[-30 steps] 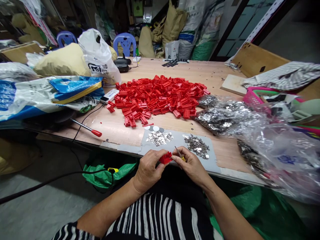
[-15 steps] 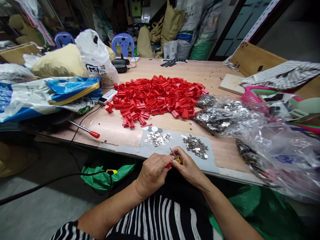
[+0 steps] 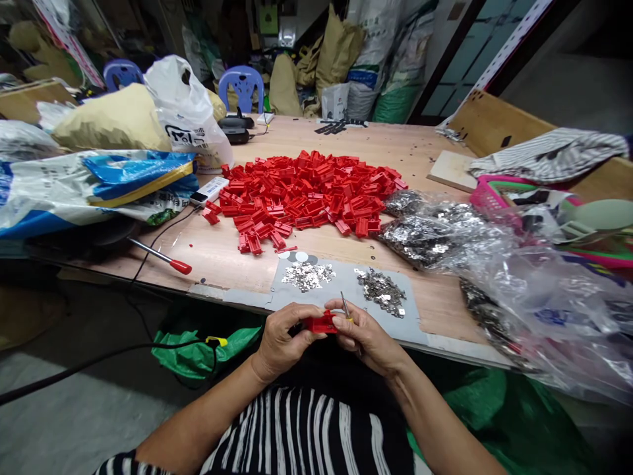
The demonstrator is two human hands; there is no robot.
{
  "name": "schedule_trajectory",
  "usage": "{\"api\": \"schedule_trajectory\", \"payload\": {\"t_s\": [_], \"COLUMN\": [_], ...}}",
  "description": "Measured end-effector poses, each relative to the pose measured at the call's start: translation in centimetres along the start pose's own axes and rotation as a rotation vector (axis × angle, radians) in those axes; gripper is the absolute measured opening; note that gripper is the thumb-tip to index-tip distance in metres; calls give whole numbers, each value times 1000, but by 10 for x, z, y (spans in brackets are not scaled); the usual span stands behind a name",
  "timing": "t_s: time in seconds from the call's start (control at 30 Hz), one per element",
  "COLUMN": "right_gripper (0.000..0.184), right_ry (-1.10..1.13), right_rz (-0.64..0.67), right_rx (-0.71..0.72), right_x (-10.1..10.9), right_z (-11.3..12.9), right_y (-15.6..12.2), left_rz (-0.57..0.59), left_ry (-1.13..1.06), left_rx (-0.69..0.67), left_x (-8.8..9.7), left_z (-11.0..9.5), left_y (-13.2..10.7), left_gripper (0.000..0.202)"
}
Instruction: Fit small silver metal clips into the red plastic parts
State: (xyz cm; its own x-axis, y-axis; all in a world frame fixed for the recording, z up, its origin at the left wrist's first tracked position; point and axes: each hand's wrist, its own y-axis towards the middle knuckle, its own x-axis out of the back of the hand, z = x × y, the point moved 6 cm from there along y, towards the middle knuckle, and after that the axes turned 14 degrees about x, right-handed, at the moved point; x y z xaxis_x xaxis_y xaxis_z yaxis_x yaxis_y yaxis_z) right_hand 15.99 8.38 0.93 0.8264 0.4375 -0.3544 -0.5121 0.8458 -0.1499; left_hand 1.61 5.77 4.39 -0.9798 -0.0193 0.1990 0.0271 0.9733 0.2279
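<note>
My left hand (image 3: 283, 340) is closed, pinching one end of a small red plastic housing (image 3: 320, 323) between thumb and fingers. My right hand (image 3: 363, 333) is closed around a thin metal tool with a yellow grip (image 3: 345, 305), its shaft pointing up. The right thumb and fingertips also touch the other end of the housing. Both hands are in front of the table's near edge. Beyond them, on a grey mat (image 3: 346, 290), lie a pile of shiny flat metal pieces (image 3: 307, 276) and a darker pile of small metal parts (image 3: 380, 292).
A large heap of red plastic housings (image 3: 306, 191) covers the table's middle. Clear bags of metal parts (image 3: 435, 231) lie at right, near a pink basket (image 3: 494, 194). At left are sacks (image 3: 99, 191), a red-tipped lever (image 3: 180, 266) and a cable (image 3: 143, 264).
My hands have moved slightly apart, and more of the red housing shows between them. The tool's shaft now stands more upright. The whole view has shifted a little.
</note>
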Motion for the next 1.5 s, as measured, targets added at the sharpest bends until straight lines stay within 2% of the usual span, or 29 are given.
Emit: {"api": "schedule_trajectory", "payload": {"t_s": [0.1,0.17,0.23,0.33,0.4,0.5,0.6,0.67,0.77,0.87,0.93,1.1,1.23,1.37,1.5], "right_gripper": [45,46,42,19,10,8,6,4,4,8,12,16,28,31,24], "right_ry": [21,-95,-345,-923,-1253,-1507,-1611,-1624,-1607,-1571,-1528,-1373,-1137,-935,-935], "right_rz": [-11,1,-15,-198,-248,-227,-215,-203,-189,-236,-258,-249,-181,-92,-97], "right_rx": [-27,-13,40,234,273,244,250,252,267,327,330,335,319,335,400], "right_x": [-1,2,13,35,41,45,46,47,48,50,53,54,51,33,15], "right_z": [-4,1,12,43,53,50,46,44,44,47,47,47,44,41,43], "right_y": [1,7,16,34,46,64,76,81,82,79,76,65,54,40,26], "left_rz": [-5,-31,-65,-111,-126,-134,-116,-92,-28,57,53,1,13,4,-13], "left_ry": [-176,-228,-236,-276,-326,-363,-388,-450,-658,-862,-929,-931,-916,-929,-892], "left_rx": [76,137,216,321,352,363,386,432,521,564,576,581,602,656,674], "left_x": [3,5,7,11,13,16,15,12,3,-5,-6,-4,-5,-3,-2], "left_z": [16,24,30,35,36,36,36,36,36,35,36,39,37,36,36], "left_y": [-1,-1,0,2,3,4,6,7,8,11,12,14,18,18,19], "left_gripper": [25,25,26,28,31,34,36,37,39,46,49,51,49,52,54]}}
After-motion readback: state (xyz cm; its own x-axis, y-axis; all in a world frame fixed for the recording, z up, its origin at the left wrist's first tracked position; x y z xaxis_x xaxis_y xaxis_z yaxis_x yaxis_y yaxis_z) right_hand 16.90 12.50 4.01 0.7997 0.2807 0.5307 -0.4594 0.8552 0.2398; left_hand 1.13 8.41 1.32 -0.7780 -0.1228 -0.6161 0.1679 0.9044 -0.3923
